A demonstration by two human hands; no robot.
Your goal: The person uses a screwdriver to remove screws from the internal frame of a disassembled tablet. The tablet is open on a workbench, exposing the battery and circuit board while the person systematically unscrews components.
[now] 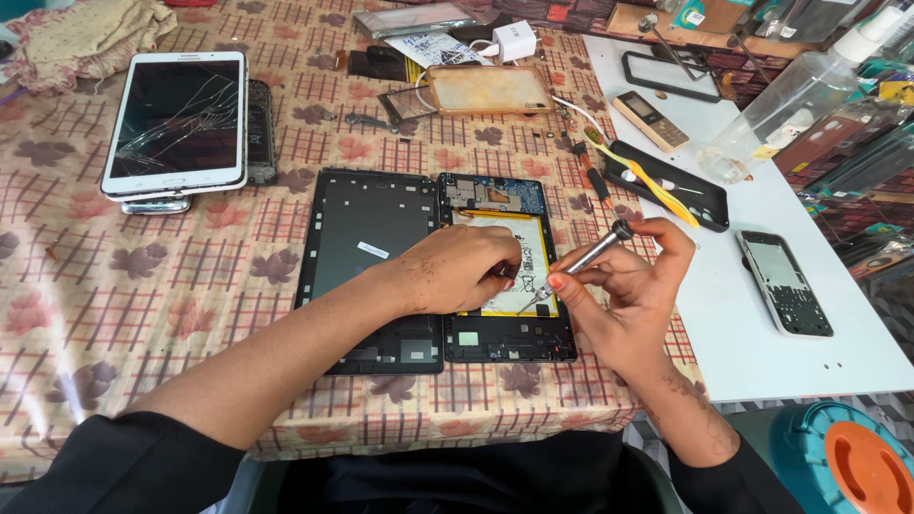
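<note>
Two halves of an opened tablet [505, 276] side by side on the patterned cloth [143, 286]: black back cover [362, 257] just left, inner body with blue circuit board up top, pale battery below, dark frame at the bottom. Left hand [457, 271] resting on the battery, fingers curled together, pinching nothing visible. Right hand [633, 286] just right of the tablet, clamped on a slim metal screwdriver [576, 266], tip slanting down onto the battery's right edge. Cracked white tablet [176, 119] well up-left; small phone [785, 283] well right, on a white board [743, 324].
</note>
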